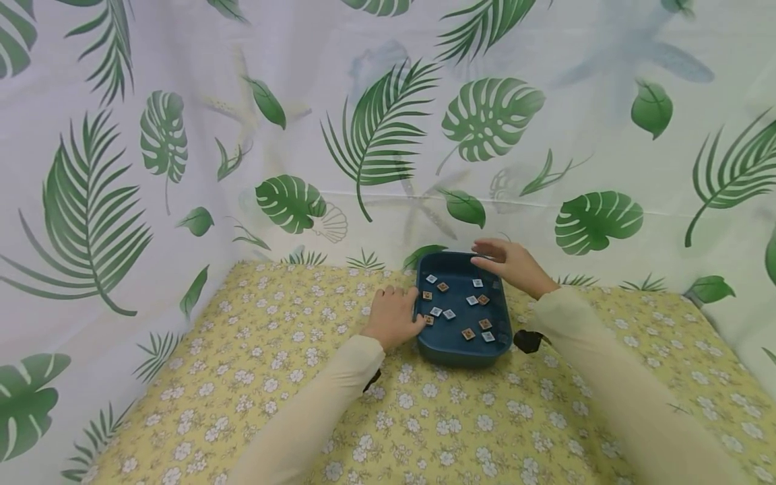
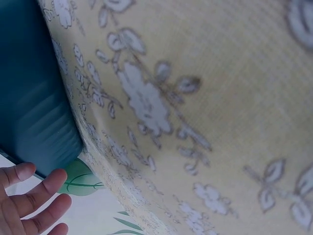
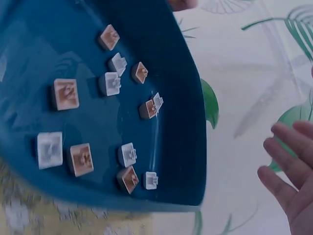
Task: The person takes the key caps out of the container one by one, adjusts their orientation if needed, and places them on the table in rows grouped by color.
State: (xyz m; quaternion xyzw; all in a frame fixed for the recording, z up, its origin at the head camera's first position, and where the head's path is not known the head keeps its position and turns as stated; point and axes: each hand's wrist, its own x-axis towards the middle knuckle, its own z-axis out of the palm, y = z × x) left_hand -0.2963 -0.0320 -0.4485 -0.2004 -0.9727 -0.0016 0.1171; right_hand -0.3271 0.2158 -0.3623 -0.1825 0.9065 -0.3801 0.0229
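Observation:
A dark blue plastic basin (image 1: pixel 463 357) stands on the cloth, several small square pieces like keycaps, white (image 3: pixel 50 149) and orange-brown (image 3: pixel 66 94), scattered over its floor. My left hand (image 1: pixel 393 315) is at the basin's left side, thumb close to the rim. In the left wrist view its fingers (image 2: pixel 46 191) are spread beside the basin's outer wall. Over the far right corner is my right hand (image 1: pixel 512 266), held above the rim. The right wrist view shows that hand's fingers (image 3: pixel 288 161) extended and apart, with nothing in them.
A yellow floral cloth (image 1: pixel 273 391) covers the table. White curtains (image 1: pixel 388 222) printed with green leaves hang behind and at the left. A small black device (image 1: pixel 527 341) sits below my right wrist.

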